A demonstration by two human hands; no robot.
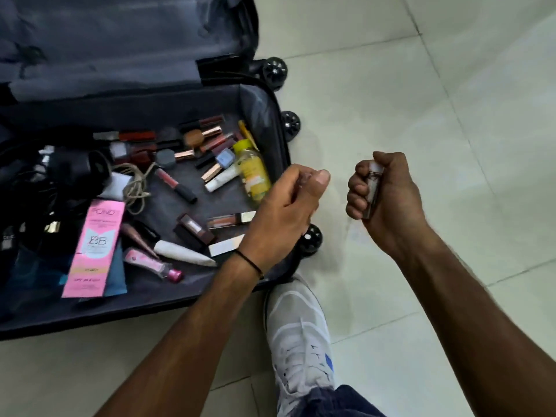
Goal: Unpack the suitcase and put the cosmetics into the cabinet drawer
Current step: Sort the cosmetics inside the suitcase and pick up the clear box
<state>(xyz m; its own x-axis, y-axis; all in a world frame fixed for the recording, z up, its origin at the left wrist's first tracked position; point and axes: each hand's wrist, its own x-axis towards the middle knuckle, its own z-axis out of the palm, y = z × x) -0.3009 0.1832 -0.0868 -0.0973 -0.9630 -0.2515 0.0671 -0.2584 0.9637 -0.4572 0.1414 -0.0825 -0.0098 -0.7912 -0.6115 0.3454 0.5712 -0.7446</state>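
An open dark suitcase [272,121] lies on the floor at the left, with several cosmetics scattered inside. Among them are a pink BB cream box [94,248], a yellow bottle [254,173], a white tube [183,253] and lipsticks [210,130]. My right hand [382,203] is over the floor to the right of the case and grips a small brown cosmetic tube [372,191] upright. My left hand [285,212] hovers over the suitcase's right edge with curled fingers. Something pale and blurred shows under its thumb, and whether it holds anything is unclear. No cabinet drawer is in view.
Black cables and a dark device [69,170] fill the suitcase's left side, next to a coiled cord [135,185]. My white shoe [301,335] stands against the case's near right corner. The suitcase wheels [290,123] stick out to the right. Pale floor tiles [451,85] spread to the right.
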